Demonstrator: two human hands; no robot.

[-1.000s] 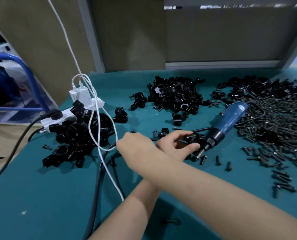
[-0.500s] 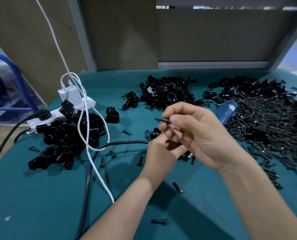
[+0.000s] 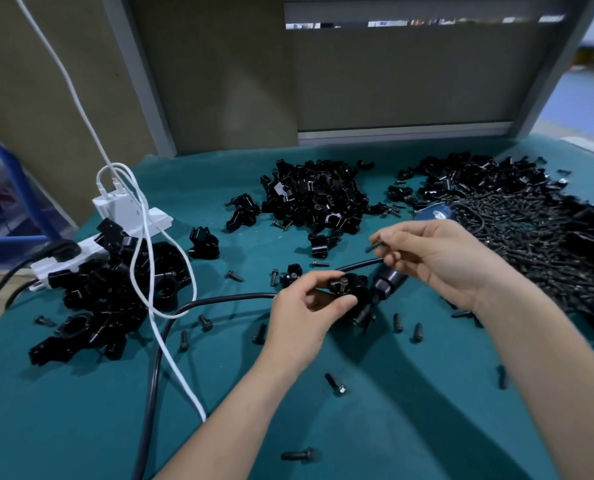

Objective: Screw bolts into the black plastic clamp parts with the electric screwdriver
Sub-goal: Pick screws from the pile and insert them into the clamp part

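My left hand (image 3: 299, 313) and right hand (image 3: 444, 261), seen from the head camera: both bare, with slim fingers (image 3: 403, 237), on bare forearms (image 3: 240, 410) that reach the view's lower edge.

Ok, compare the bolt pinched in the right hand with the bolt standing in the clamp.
The pinched bolt lies nearly sideways in the air; the standing bolt points head up. The right hand holds the pinched bolt clear of any part; the standing bolt sits in the clamp gripped by the left hand. Both are small and dark.
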